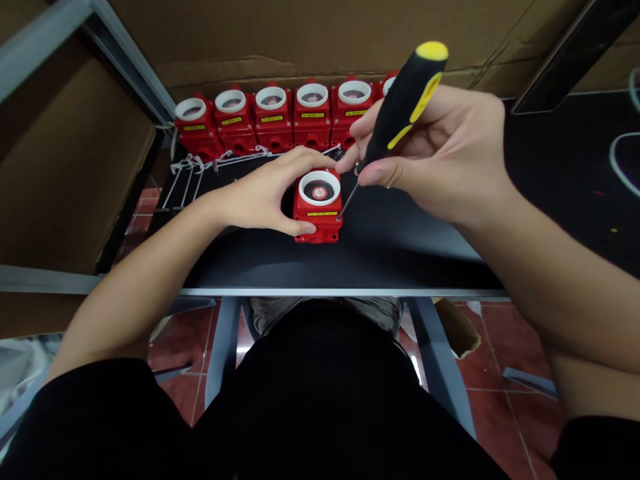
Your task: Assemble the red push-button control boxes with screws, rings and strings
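A red box-shaped device with a white ring and a dark round face rests on the black tabletop. My left hand grips it from the left, thumb at the front and fingers behind. In my right hand is a black and yellow screwdriver, held by its lower handle between thumb and fingers. The thin shaft slants down to the left. Its tip meets a screw at the device's front right corner.
Behind my hands stands a row of several similar red devices against a cardboard wall. White cords lie at the left. The table's pale front edge runs just before my body. A dark post rises at the back right.
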Action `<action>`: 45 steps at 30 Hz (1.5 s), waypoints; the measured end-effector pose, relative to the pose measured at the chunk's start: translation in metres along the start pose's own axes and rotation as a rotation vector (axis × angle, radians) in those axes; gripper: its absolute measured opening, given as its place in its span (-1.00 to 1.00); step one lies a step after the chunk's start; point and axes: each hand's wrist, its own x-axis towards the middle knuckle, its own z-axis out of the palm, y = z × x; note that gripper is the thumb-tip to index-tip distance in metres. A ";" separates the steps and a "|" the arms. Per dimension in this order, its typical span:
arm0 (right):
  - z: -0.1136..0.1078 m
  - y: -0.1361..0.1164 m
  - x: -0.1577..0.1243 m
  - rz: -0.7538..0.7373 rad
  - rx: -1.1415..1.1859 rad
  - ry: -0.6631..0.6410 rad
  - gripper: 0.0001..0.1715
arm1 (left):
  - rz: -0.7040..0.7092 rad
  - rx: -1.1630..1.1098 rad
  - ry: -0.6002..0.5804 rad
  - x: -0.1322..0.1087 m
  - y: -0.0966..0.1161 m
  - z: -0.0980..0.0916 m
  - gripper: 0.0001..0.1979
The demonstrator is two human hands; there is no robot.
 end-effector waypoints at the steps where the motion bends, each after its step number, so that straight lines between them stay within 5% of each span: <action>1: 0.000 0.000 0.001 -0.020 -0.003 0.008 -0.33 | -0.003 0.001 0.003 0.000 0.000 0.000 -0.04; 8: -0.002 -0.008 -0.001 0.010 -0.027 -0.080 -0.39 | 0.007 -0.008 -0.003 0.001 0.004 -0.001 -0.12; 14: -0.006 -0.002 -0.002 0.007 0.106 -0.137 -0.66 | 0.002 -0.008 -0.010 0.000 0.004 -0.001 -0.07; 19: -0.006 0.006 0.000 0.007 0.082 -0.141 -0.57 | 0.005 -0.003 -0.003 -0.001 0.002 0.000 -0.03; 28: -0.010 0.002 -0.002 -0.051 -0.293 -0.095 -0.44 | -0.027 0.024 -0.030 -0.002 0.007 -0.004 -0.02; 39: -0.011 -0.001 0.000 -0.009 -0.113 -0.049 -0.48 | -0.003 0.027 -0.041 -0.002 0.007 -0.004 -0.04; 45: -0.015 -0.007 0.001 0.026 -0.040 -0.165 -0.48 | 0.003 0.014 -0.032 -0.001 0.003 -0.003 0.00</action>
